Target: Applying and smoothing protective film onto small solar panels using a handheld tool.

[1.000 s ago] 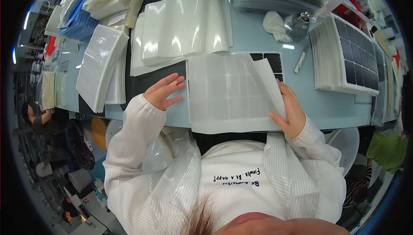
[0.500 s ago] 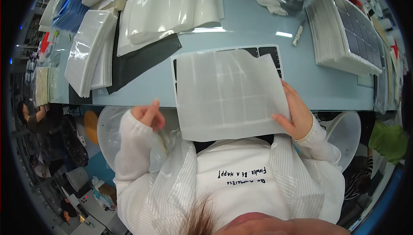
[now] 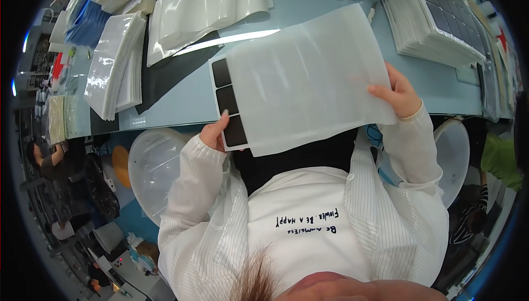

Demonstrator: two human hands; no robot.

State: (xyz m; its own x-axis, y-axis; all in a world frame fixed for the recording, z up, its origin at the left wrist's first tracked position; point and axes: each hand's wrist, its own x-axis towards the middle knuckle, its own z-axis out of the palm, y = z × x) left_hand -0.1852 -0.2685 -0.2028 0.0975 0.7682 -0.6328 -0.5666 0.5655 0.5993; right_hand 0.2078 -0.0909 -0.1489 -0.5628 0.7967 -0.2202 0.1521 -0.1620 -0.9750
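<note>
Look past the held pair to the pale blue tabletop (image 3: 187, 102), spread from 9 round to 3 o'clock. In the air across its near edge, at 1 o'clock from the centre, find the translucent frosted sheet (image 3: 308, 80). Seems light and limp, judging by the softly bowed lower edge; probably smooth enough to slip, and easily creased if squeezed mid-span. Best taken flat by opposite edges.

Behind that, jutting out toward 10 o'clock, see the black-celled panel (image 3: 236, 100). Looks thin but stiffer, straight along the bare side; perhaps prone to scratches on the dark faces, so safer gripped by the white rim.

Note the right hand (image 3: 403, 93), pinched on the sheet's 3 o'clock edge, thumb in front; impossible to tell whether also gripping the panel. Note the left hand (image 3: 214, 134), pinched near the panel's 8 o'clock corner, fingers mostly hidden behind.
</note>
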